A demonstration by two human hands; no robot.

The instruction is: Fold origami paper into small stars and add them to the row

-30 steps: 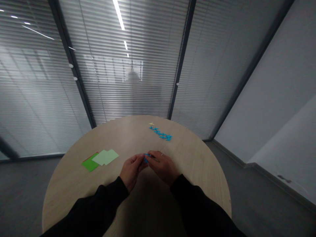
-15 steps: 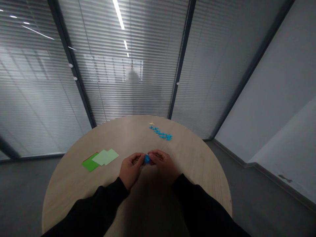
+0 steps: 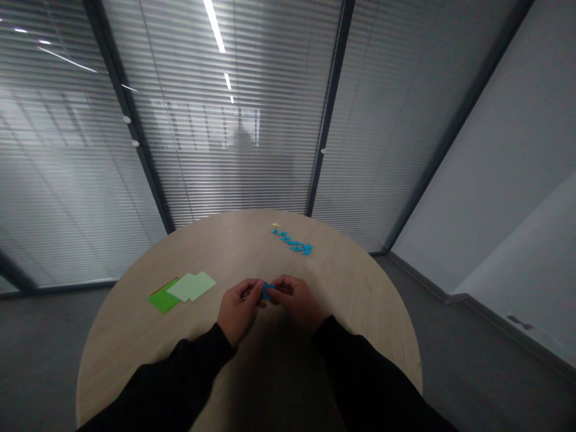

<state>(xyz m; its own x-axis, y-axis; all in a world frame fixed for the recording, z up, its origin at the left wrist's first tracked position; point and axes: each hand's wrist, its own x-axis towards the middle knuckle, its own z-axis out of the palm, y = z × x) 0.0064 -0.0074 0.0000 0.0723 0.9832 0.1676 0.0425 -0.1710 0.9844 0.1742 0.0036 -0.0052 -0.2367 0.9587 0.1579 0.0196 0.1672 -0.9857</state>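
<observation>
I have my left hand [image 3: 238, 309] and right hand [image 3: 299, 303] closed narrowly, fingertips pinching a small blue paper piece [image 3: 269, 291] between them over the round pale-wood table [image 3: 360, 300], with light green paper sheets [image 3: 191, 286] and a darker green paper sheet [image 3: 162, 300] to the left, and a row of small blue paper shapes [image 3: 291, 242] farther off.

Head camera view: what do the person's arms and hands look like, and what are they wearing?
The left sleeve and right sleeve are long, plain black and reach the wrists. The left hand and right hand are bare, with no gloves, cables or markers visible.
</observation>
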